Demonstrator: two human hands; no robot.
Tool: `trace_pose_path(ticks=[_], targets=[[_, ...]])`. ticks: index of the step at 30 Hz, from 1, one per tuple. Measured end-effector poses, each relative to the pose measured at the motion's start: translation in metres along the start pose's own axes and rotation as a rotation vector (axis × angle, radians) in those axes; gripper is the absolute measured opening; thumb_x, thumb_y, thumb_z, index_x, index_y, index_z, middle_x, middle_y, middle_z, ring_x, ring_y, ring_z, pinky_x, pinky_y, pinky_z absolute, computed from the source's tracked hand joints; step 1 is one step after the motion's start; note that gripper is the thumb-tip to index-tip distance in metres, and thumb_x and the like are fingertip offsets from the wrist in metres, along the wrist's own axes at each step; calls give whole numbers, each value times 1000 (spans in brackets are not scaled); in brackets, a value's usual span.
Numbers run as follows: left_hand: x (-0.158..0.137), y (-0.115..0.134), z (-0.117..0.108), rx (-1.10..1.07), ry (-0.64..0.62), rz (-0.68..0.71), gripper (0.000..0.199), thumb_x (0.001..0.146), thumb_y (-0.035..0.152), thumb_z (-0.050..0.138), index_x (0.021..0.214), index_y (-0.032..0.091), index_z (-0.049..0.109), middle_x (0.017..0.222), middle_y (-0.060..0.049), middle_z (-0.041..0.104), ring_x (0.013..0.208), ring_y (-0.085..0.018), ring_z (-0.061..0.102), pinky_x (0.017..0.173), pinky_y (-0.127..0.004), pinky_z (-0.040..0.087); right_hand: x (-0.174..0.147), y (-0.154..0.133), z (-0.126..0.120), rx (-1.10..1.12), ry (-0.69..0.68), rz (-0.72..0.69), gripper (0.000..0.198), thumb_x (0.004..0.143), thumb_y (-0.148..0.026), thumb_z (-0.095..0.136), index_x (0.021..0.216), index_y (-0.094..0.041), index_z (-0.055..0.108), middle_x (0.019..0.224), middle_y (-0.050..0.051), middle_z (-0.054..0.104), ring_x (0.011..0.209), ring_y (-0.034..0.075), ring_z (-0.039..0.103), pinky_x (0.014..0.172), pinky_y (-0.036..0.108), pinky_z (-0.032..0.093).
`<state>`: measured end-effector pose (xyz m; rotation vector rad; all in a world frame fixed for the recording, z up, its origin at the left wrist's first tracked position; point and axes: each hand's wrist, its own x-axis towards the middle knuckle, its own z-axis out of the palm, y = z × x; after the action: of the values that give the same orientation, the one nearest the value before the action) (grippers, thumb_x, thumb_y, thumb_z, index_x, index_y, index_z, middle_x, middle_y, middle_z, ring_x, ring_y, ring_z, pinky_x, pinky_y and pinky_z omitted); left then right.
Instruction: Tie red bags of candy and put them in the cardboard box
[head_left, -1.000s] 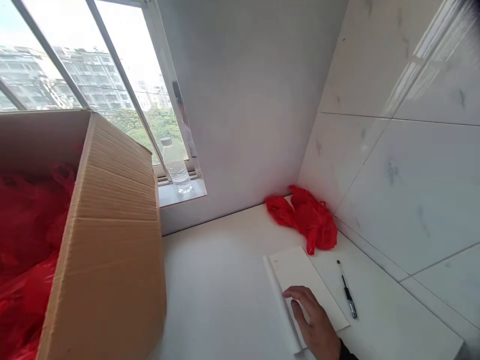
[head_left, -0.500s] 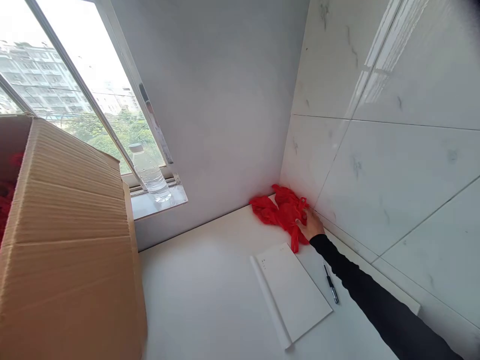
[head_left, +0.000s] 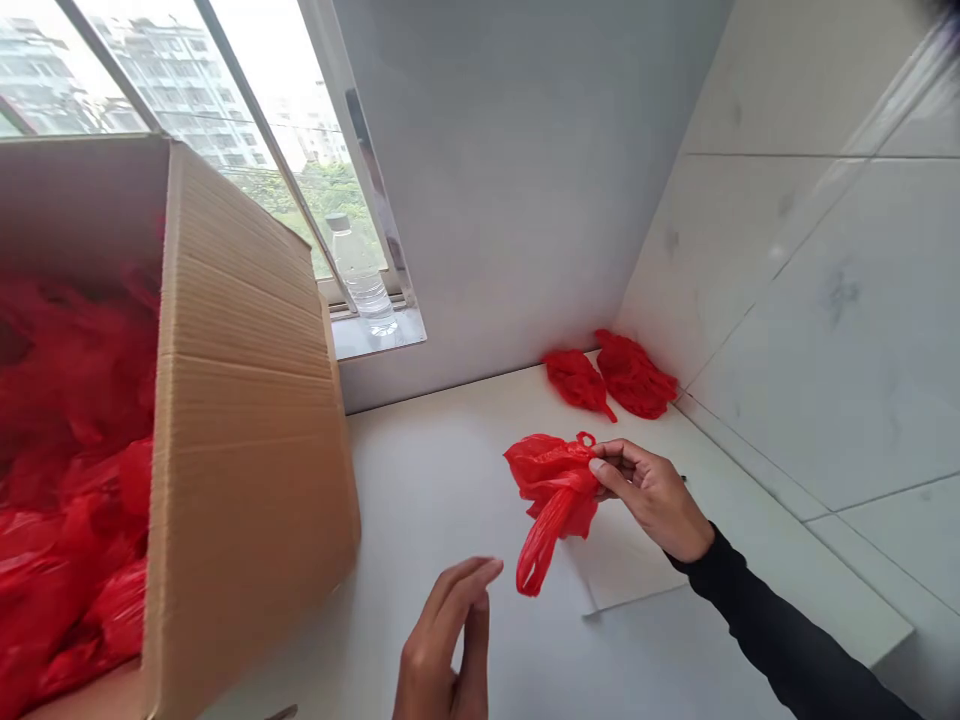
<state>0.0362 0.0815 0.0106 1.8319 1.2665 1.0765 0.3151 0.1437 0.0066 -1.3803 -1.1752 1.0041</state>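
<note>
A crumpled red plastic bag (head_left: 555, 475) is pinched between the thumb and fingers of my right hand (head_left: 652, 495), lifted over the white table with a handle loop hanging down. My left hand (head_left: 450, 635) is raised at the bottom, left of the bag and apart from it. Its fingers are bent toward the thumb with a gap and nothing in between. Behind, a bunched red bag (head_left: 576, 380) and a larger red bundle (head_left: 636, 375) lie in the table corner. The held bag and my right hand partly cover a white notebook (head_left: 637, 570).
On the left stands a cardboard box (head_left: 247, 480), open toward me, with many red plastic bags (head_left: 67, 400) inside. A water bottle (head_left: 364, 280) is on the window sill. A grey wall and a tiled wall (head_left: 825, 350) border the white table (head_left: 420, 480).
My right hand has come away from the corner toward me with a red bag in it. My left hand has entered from below. The view has shifted, showing more of the box's inside.
</note>
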Motion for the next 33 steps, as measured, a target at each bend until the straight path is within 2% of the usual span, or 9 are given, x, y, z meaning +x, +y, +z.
trace_pose_path(ticks=[5, 9, 12, 15, 22, 24, 27, 30, 33], targets=[[12, -8, 19, 53, -96, -11, 31, 98, 29, 53, 128, 32, 61, 128, -6, 62, 120, -23, 55, 101, -42, 48, -40, 11, 47, 145, -316, 138, 31, 91, -48, 62, 101, -19, 64, 89, 4, 68, 80, 18, 65, 75, 37, 61], [0, -21, 24, -3, -76, -201, 17, 92, 39, 61, 100, 25, 68, 102, -5, 70, 99, -24, 61, 91, -42, 49, -57, 17, 62, 113, -466, 147, 28, 97, -39, 53, 118, -22, 61, 98, 3, 67, 90, 18, 64, 85, 37, 57], [-10, -29, 23, -55, -41, -307, 22, 96, 42, 55, 97, 24, 67, 97, -5, 70, 88, -21, 64, 81, -37, 52, -65, 23, 69, -107, -454, 43, 36, 93, -28, 56, 129, -27, 55, 110, 2, 66, 97, 18, 62, 86, 36, 54], [-19, -35, 18, -77, -20, -369, 25, 95, 45, 55, 95, 24, 68, 99, -4, 71, 87, -20, 65, 80, -34, 52, -71, 33, 74, -242, -455, -60, 41, 88, -20, 57, 128, -28, 55, 101, 0, 66, 89, 16, 61, 84, 34, 52], [-41, -58, -15, 30, 288, -537, 33, 94, 52, 53, 103, 22, 65, 104, -8, 70, 95, -25, 64, 86, -42, 50, -67, 47, 56, -311, -300, -14, 21, 97, -31, 45, 111, -27, 61, 92, 1, 61, 80, 18, 56, 81, 40, 47], [-43, -57, -16, 56, 295, -485, 35, 94, 48, 54, 122, 27, 60, 127, -8, 64, 111, -26, 61, 95, -45, 49, -68, 44, 56, -342, -289, -12, 23, 97, -35, 46, 115, -28, 60, 91, 1, 59, 83, 20, 55, 82, 41, 47], [-41, -51, -7, 252, 133, -195, 50, 94, 35, 58, 142, 34, 46, 149, -5, 49, 136, -27, 44, 109, -49, 41, -74, 37, 69, -409, -355, -65, 32, 95, -43, 54, 124, -31, 57, 98, 2, 59, 92, 22, 53, 86, 43, 46], [-35, -51, -3, 474, 34, 74, 38, 92, 23, 61, 127, 34, 62, 137, -3, 61, 134, -29, 46, 113, -54, 35, -78, 35, 79, -418, -401, -120, 23, 97, -43, 50, 112, -31, 63, 97, 2, 60, 95, 22, 55, 87, 42, 47], [-33, -56, -14, 488, 140, 67, 18, 92, 19, 60, 103, 29, 70, 106, -2, 73, 110, -25, 61, 104, -50, 44, -75, 41, 71, -384, -276, -88, 21, 99, -42, 47, 97, -28, 63, 93, 1, 62, 92, 21, 57, 84, 39, 48]])
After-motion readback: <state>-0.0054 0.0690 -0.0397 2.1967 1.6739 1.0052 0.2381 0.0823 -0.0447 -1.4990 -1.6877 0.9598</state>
